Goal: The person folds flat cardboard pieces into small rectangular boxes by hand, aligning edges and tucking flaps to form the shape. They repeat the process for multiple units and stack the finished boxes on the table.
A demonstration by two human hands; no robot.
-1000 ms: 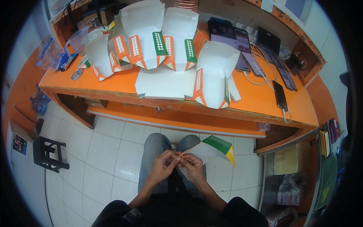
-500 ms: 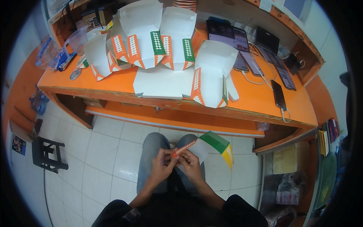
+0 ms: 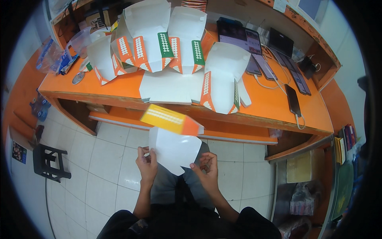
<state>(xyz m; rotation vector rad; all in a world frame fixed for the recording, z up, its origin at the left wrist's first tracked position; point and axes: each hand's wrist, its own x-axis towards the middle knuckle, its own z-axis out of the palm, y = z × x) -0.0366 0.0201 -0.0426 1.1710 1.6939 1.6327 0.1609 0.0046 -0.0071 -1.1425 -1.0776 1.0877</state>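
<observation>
I hold a white cardboard box blank with a yellow and orange patterned flap above my lap. My left hand grips its lower left edge. My right hand pinches its lower right edge. The flap points up toward the front edge of the orange desk. On the desk lie several more white boxes with orange and green patterned sides, some folded up, one flat blank near the front edge.
Tablets and phones with cables lie on the right of the desk. A black plastic stool stands on the tiled floor at the left. Shelves with bags and books are at the right. Plastic bags sit at the desk's left end.
The box blank has been unfolded and lifted upward. It was a small folded piece between my fingers; now it is spread open with the orange flap raised.
</observation>
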